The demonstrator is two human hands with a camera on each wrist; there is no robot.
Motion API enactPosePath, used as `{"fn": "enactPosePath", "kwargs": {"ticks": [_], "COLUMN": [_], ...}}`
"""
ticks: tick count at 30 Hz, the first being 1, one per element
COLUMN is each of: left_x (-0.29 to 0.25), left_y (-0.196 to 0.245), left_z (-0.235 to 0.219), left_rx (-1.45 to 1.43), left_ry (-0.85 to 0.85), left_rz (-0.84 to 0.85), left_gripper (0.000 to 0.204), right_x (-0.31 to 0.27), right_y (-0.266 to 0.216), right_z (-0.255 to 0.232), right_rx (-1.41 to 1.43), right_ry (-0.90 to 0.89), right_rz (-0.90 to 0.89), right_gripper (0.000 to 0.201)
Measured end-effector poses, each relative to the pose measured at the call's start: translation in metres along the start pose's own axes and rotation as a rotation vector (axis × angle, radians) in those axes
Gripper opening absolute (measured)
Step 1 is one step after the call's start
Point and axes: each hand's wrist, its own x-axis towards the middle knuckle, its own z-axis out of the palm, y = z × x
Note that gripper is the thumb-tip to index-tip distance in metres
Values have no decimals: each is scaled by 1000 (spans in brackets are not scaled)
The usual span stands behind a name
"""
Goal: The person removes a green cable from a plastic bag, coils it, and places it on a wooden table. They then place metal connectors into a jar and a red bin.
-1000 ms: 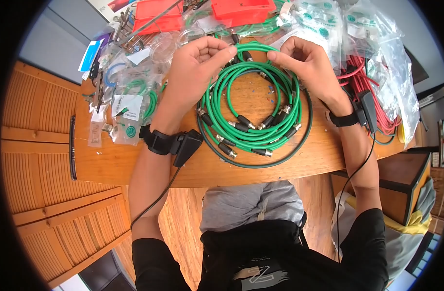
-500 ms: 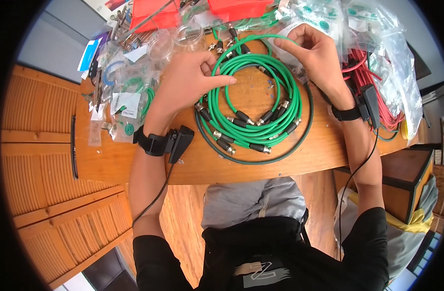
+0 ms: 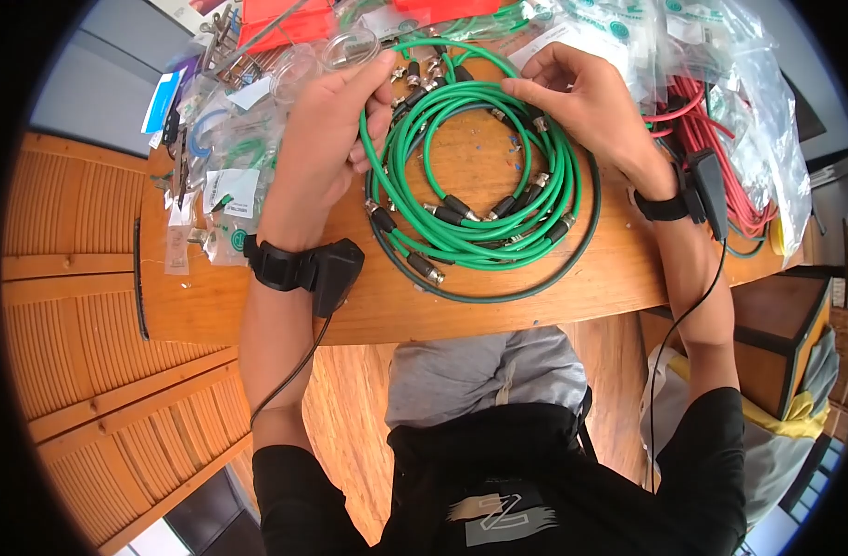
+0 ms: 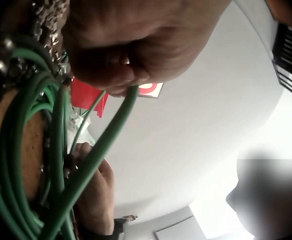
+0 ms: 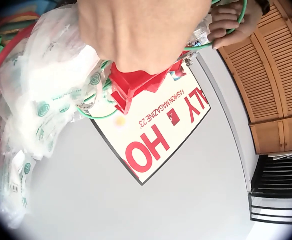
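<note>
A coil of green cable (image 3: 484, 250) lies on the wooden table, with several black BNC connectors (image 3: 426, 269) that have metal ends around it. Its lower edge is ringed by a dark cable (image 3: 498, 299). At the coil's upper left, my left hand (image 3: 324, 130) grips a raised loop of the green cable; the left wrist view shows this strand (image 4: 103, 150) running down from the curled fingers. My right hand (image 3: 586, 107) pinches the green cable at the upper right of the coil. In the right wrist view the back of that hand hides the pinch.
Red trays (image 3: 285, 20) and clear round containers (image 3: 351, 46) stand at the back. Plastic bags (image 3: 618, 42) and red cables (image 3: 720, 190) crowd the right side. More bagged parts (image 3: 231, 195) lie at the left. The table (image 3: 211, 310) ends near the lap.
My left hand let go near the coil's top, dropped with its thumb extended, then rose again to the left, gripping the green loop. My right hand stays at the upper right, holding the cable.
</note>
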Motion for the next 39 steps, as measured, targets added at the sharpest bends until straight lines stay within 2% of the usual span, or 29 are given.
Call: {"fn": "enactPosePath", "kwargs": {"ticks": [3,6,7,9,10,12,15,18,21,25,28,31,34,37,39], "left_x": [4,14,16,17,16,12,3,9,6,1,-6,-8,-2,5,6], "left_y": [-6,-22,-26,-28,-26,-20,-17,-24,-23,-12,0,6,8,4,4], "left_z": [-4,-15,-16,-15,-14,-7,2,-2,3,13,13,10,-5,-20,-22], "left_rx": [172,597,688,871,875,883,967,1025,751,231,-26,-259,-412,-538,-573], "left_ry": [85,253,295,380,377,371,72,30,94,134,127,129,100,86,75], "left_rz": [-14,211,296,468,522,629,395,477,395,405,352,354,349,353,374], "left_gripper": [33,33,33,35,35,35,26,28,23,18,18,23,24,23,21], "right_x": [-4,-6,-6,-8,-8,-10,-11,-12,-11,-12,-11,-9,-6,-6,-8], "right_y": [-14,-13,-15,-26,-28,-23,-19,-13,-18,-29,-21,-16,-13,-18,-15], "right_z": [-8,-13,-12,-14,-14,-12,-8,-5,-5,-4,0,0,-5,-7,1], "right_rx": [-256,-342,-355,-363,-366,-392,-451,-422,-399,-364,-303,-160,53,-83,121], "right_ry": [-33,-212,-237,-217,-207,-110,-21,-46,-52,-31,100,63,10,-14,-73], "right_rz": [-9,23,81,76,74,-45,-141,-186,-162,-159,-427,-186,-44,-147,-83], "right_gripper": [41,42,41,38,36,31,26,25,25,28,32,35,35,38,39]}}
